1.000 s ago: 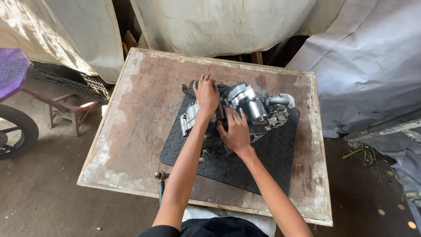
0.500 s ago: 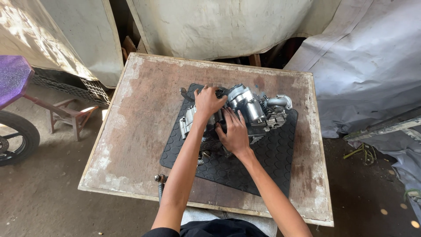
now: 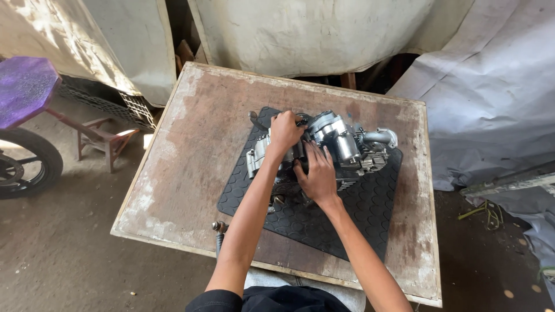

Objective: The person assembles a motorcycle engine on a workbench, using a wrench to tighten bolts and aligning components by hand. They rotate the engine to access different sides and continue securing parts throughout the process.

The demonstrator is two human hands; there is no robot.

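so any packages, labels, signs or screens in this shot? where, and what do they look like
None that I can make out.
What is there: a bare metal engine on a black studded rubber mat on a worn wooden table, left hand and right hand both on the engine.
Around it: pale tarps, a purple stool, a tyre; no visible markings.

The worn wooden tabletop (image 3: 191,156) lay bare to the left — free passage there. Mid-table, the grey metal engine block (image 3: 341,144) on the black studded rubber mat (image 3: 358,214) stood in the way — both hands pressed against it.
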